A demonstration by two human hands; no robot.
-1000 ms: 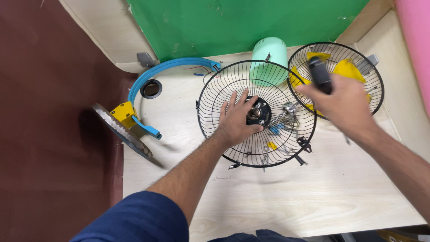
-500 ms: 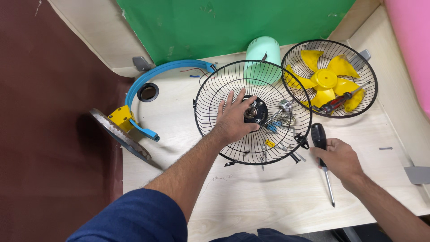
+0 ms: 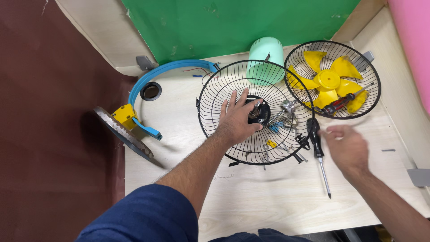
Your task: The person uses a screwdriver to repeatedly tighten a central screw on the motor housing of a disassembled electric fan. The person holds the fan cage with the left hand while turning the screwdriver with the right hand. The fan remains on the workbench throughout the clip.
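My left hand [image 3: 236, 120] lies flat inside a black wire fan grille [image 3: 210, 96], fingers spread beside the black motor hub and its shaft [image 3: 256, 110]. My right hand [image 3: 348, 150] hovers over the table just right of a black-handled screwdriver [image 3: 317, 145]. The screwdriver lies on the table against the grille's rim, and my fingers are off it and apart. Small loose screws, metal bits and a yellow clip [image 3: 272, 144] lie inside the grille.
A second grille [image 3: 375, 96] at the back right holds a yellow fan blade [image 3: 327, 79] and a red-and-black screwdriver [image 3: 341, 104]. Behind stands a mint-green housing [image 3: 265, 54]. At the left are a blue curved arm [image 3: 166, 71], a round base [image 3: 126, 136] and a black ring [image 3: 151, 91].
My right hand came down from the yellow-blade grille with the black screwdriver to the table, then let it go beside the near grille. My left hand stayed on the hub.
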